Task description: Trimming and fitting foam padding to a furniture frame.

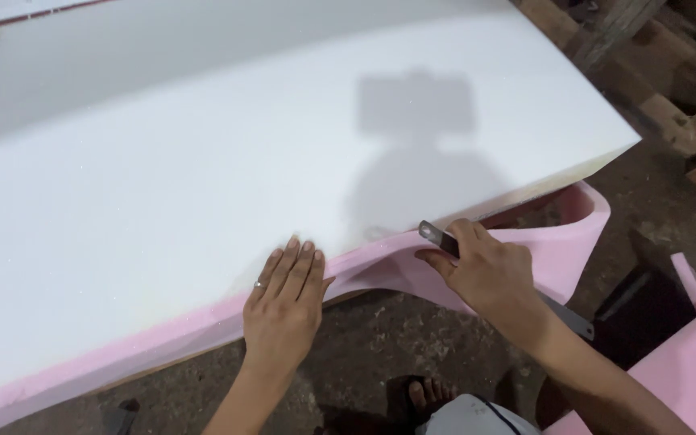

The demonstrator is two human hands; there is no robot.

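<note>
Item: white foam slab (pixel 203 177) atop pink foam layer (pixel 541 242), edge toward us; our left hand (pixel 283 302) flat, fingers unclenched, pressing slab; right hand (pixel 489 278) gripping dark metal blade (pixel 438 238) at pink edge. We'd keep blade level w/ seam, slab pinned. Nearby: timber (pixel 670 113), loose pink offcut (pixel 690 354), our foot (pixel 428 396) close under the cut.

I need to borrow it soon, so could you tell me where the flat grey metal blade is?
The flat grey metal blade is in the right hand, right of centre, against the pink foam edge.
</note>
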